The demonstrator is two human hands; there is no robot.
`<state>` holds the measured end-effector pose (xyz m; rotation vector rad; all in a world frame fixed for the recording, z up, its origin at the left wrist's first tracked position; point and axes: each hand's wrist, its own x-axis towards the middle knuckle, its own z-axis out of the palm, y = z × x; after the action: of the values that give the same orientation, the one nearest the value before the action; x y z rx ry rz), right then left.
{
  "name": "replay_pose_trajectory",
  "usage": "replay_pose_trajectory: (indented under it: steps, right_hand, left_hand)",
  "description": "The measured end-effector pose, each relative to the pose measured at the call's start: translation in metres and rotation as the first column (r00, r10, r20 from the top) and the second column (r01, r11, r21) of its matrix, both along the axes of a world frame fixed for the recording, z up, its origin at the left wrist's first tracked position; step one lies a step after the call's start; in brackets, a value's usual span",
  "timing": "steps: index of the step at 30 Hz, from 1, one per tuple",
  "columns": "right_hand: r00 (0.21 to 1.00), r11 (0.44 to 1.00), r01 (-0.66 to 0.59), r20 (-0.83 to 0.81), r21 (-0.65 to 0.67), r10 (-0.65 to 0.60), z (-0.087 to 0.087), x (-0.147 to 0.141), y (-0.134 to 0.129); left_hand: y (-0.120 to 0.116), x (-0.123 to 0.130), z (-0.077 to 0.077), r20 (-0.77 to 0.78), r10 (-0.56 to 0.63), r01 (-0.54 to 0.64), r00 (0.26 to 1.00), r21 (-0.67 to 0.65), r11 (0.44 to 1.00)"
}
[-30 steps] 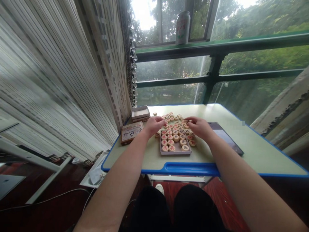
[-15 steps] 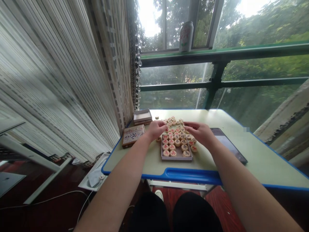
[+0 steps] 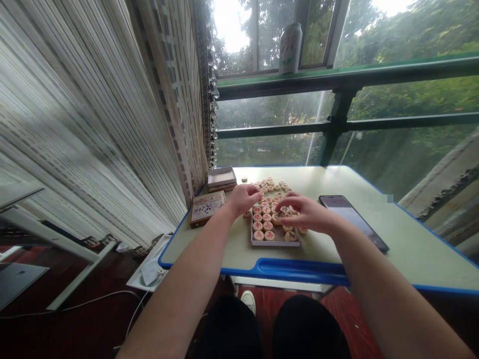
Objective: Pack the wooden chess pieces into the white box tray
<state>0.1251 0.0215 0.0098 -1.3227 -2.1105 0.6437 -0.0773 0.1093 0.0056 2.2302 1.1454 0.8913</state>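
A shallow open box [image 3: 276, 244] holds round wooden Chinese chess pieces, red-marked ones [image 3: 269, 236] in the left columns and black-marked ones [image 3: 291, 236] at the right. My right hand [image 3: 305, 213] reaches over the box's right side, thumb and fingers closed around a black-marked piece [image 3: 277, 218] inside it. Beyond the box's far left corner is my left hand [image 3: 242, 199], its fingers pinched together beside loose pieces. Whatever lies between those fingertips is hidden. More loose pieces [image 3: 270, 182] are spread behind the box, and some beside it are partly covered by my right hand.
A printed box lid [image 3: 207, 207] and an open pale tray [image 3: 221, 176] are at the table's left. One piece [image 3: 244, 178] lies apart near them. A phone [image 3: 354, 222] rests on the right. A can [image 3: 290, 48] stands on the window ledge.
My right hand has moved left and toward me, from the loose pieces to over the box, and its fingers now surround a piece there. My left hand stays nearly in place.
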Motion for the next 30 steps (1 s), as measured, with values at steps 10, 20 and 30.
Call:
replay_pose_trajectory:
  steps: [10, 20, 30]
  right_hand:
    - [0.986, 0.999, -0.047, 0.158, 0.006, 0.046, -0.001, -0.007, -0.003]
    - [0.978, 0.992, -0.068, 0.202, 0.102, 0.047, -0.007, -0.011, -0.002]
    - [0.977, 0.995, -0.057, 0.211, 0.087, 0.038, -0.006, -0.009, -0.003]
  left_hand:
    - [0.0, 0.001, -0.001, -0.048, 0.001, 0.002, 0.999, 0.062, 0.998]
    - [-0.004, 0.002, 0.001, -0.128, -0.003, 0.014, 0.992, 0.088, 0.996]
    - [-0.007, 0.004, 0.004, -0.123, -0.002, 0.016, 0.992, 0.112, 0.994]
